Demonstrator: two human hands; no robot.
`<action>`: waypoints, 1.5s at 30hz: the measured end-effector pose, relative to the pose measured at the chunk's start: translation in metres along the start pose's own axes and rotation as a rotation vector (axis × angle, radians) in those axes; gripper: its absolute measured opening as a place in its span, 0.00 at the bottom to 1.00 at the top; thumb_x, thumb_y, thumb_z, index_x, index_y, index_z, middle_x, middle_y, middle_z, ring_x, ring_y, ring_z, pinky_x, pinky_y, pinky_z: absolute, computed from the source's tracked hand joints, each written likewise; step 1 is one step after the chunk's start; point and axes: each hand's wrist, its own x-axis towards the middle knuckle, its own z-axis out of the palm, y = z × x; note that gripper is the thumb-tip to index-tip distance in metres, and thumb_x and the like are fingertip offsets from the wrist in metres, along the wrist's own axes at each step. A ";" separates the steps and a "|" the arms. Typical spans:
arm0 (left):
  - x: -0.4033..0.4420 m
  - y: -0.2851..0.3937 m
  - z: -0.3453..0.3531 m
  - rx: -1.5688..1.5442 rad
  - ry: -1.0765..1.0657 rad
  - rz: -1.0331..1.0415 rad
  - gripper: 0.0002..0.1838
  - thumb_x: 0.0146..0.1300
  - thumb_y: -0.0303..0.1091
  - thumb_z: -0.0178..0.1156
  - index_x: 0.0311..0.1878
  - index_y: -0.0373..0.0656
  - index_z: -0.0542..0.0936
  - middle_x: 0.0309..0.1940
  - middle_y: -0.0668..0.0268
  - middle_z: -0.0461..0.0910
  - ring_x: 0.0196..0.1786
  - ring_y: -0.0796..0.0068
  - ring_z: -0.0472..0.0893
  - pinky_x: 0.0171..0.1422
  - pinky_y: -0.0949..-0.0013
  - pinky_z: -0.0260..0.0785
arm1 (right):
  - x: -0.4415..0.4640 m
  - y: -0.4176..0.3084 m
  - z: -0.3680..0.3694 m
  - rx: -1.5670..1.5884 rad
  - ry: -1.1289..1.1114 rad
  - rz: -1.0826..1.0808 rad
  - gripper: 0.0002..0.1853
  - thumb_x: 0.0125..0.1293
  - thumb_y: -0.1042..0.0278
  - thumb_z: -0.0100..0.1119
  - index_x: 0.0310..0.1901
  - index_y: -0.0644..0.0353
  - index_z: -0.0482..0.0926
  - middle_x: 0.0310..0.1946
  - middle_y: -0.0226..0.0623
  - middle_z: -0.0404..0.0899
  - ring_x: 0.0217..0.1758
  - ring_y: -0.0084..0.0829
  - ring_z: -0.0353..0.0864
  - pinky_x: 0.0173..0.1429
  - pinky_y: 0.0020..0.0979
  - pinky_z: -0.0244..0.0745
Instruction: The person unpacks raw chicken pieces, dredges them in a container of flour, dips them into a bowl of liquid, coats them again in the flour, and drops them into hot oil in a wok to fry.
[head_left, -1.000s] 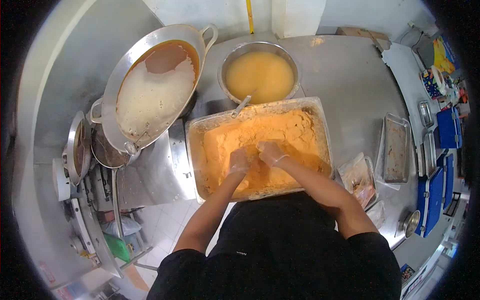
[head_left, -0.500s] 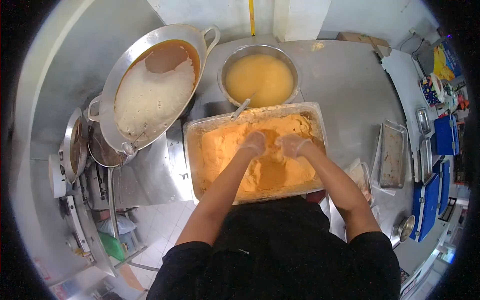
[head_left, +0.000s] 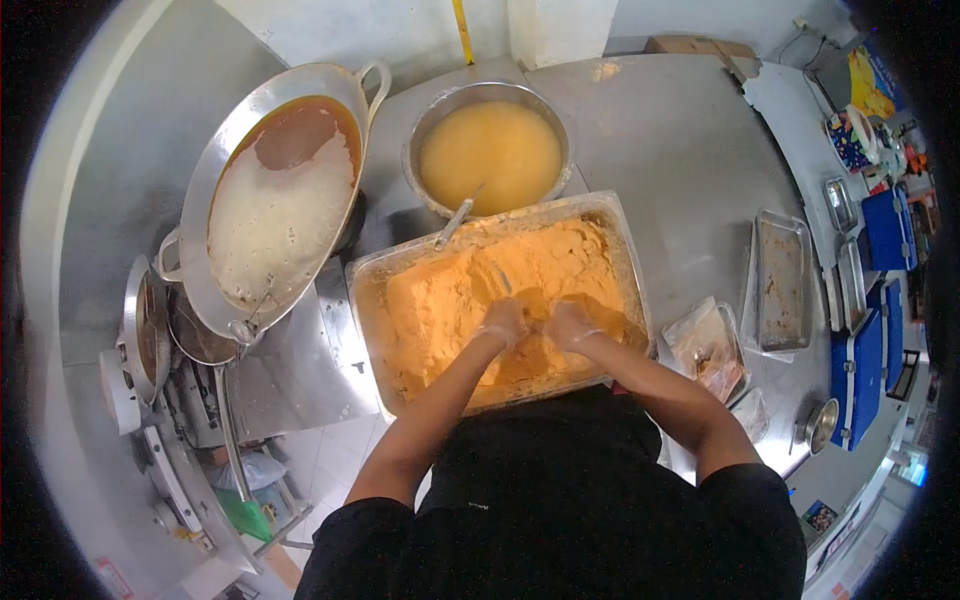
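A large clear tub (head_left: pixel 362 300) holds a deep bed of orange breading flour (head_left: pixel 440 300). Both my hands, in thin see-through gloves, are down at the flour near the tub's front side. My left hand (head_left: pixel 503 322) has its fingers curled, pressed into the powder. A short gap away, my right hand (head_left: pixel 572 325) is rounded in the same way. Whatever lies inside either hand is hidden by the gloves and flour. The handle of a metal utensil (head_left: pixel 455 225) rests across the tub's back rim, its other end in the bowl of yellow liquid (head_left: pixel 490 155).
A big two-handled wok (head_left: pixel 195 215) of foamy brown oil stands at the left, beside a smaller pan (head_left: pixel 150 330). On the steel table (head_left: pixel 660 150) at right are a bagged tray of food (head_left: pixel 705 350), a metal tray (head_left: pixel 780 290) and a small bowl (head_left: pixel 822 425).
My hands have moved lower, toward the tub's front side, and pressed down into the flour. The whole view has shifted a little with my head.
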 end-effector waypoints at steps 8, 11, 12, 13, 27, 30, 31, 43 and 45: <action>0.014 -0.038 0.039 0.021 0.124 0.098 0.22 0.62 0.47 0.64 0.46 0.34 0.81 0.43 0.44 0.83 0.50 0.45 0.83 0.54 0.50 0.75 | 0.039 0.003 -0.015 -0.117 -0.018 -0.265 0.22 0.66 0.54 0.59 0.49 0.67 0.81 0.42 0.60 0.82 0.51 0.56 0.81 0.58 0.47 0.75; 0.005 -0.029 0.028 -0.200 0.190 -0.210 0.21 0.64 0.44 0.62 0.49 0.34 0.80 0.44 0.44 0.83 0.51 0.43 0.82 0.55 0.50 0.75 | 0.020 -0.014 -0.034 -0.106 0.024 -0.167 0.24 0.67 0.51 0.58 0.50 0.68 0.81 0.42 0.59 0.82 0.52 0.56 0.81 0.58 0.47 0.75; 0.000 -0.023 0.022 -0.318 0.242 -0.355 0.20 0.65 0.43 0.61 0.49 0.34 0.80 0.44 0.44 0.83 0.50 0.43 0.83 0.54 0.49 0.75 | 0.019 -0.021 -0.036 -0.054 0.041 -0.082 0.25 0.67 0.51 0.58 0.50 0.69 0.81 0.42 0.59 0.82 0.52 0.56 0.81 0.58 0.47 0.76; 0.005 -0.027 0.029 -0.283 0.323 -0.260 0.20 0.64 0.44 0.61 0.49 0.35 0.81 0.43 0.45 0.84 0.49 0.43 0.83 0.53 0.50 0.76 | 0.024 -0.032 -0.038 0.064 0.058 0.082 0.25 0.67 0.50 0.58 0.50 0.69 0.81 0.43 0.59 0.82 0.52 0.56 0.81 0.58 0.47 0.76; -0.001 -0.011 0.024 -0.014 0.220 -0.123 0.12 0.53 0.32 0.66 0.37 0.33 0.81 0.33 0.44 0.83 0.38 0.45 0.85 0.44 0.53 0.78 | 0.041 -0.020 0.012 -0.074 0.174 -0.129 0.13 0.57 0.67 0.63 0.42 0.65 0.82 0.32 0.56 0.83 0.41 0.56 0.84 0.48 0.48 0.78; -0.001 -0.016 0.024 0.017 0.357 0.018 0.10 0.54 0.31 0.65 0.35 0.33 0.82 0.32 0.43 0.83 0.36 0.44 0.85 0.40 0.52 0.78 | 0.052 -0.014 0.008 -0.071 0.179 -0.194 0.10 0.55 0.72 0.61 0.39 0.66 0.81 0.32 0.54 0.83 0.40 0.55 0.84 0.47 0.47 0.79; -0.005 -0.013 0.028 -0.003 0.321 -0.016 0.10 0.57 0.31 0.63 0.36 0.33 0.82 0.33 0.43 0.83 0.37 0.44 0.85 0.41 0.51 0.78 | 0.037 -0.011 0.000 -0.163 0.152 -0.288 0.09 0.56 0.72 0.60 0.37 0.66 0.82 0.32 0.54 0.83 0.40 0.55 0.84 0.46 0.47 0.79; -0.002 0.009 0.032 -0.108 0.375 -0.085 0.11 0.58 0.37 0.64 0.33 0.37 0.84 0.33 0.44 0.84 0.39 0.43 0.85 0.44 0.49 0.77 | 0.030 -0.014 -0.019 -0.097 0.140 -0.329 0.06 0.56 0.73 0.63 0.30 0.67 0.83 0.31 0.56 0.83 0.39 0.54 0.86 0.43 0.44 0.81; -0.011 0.014 0.047 -0.211 0.465 -0.051 0.11 0.56 0.37 0.64 0.30 0.39 0.85 0.30 0.46 0.84 0.37 0.46 0.85 0.42 0.50 0.77 | 0.026 -0.012 -0.019 -0.149 0.159 -0.374 0.05 0.55 0.74 0.64 0.31 0.66 0.83 0.32 0.55 0.83 0.39 0.53 0.86 0.42 0.44 0.81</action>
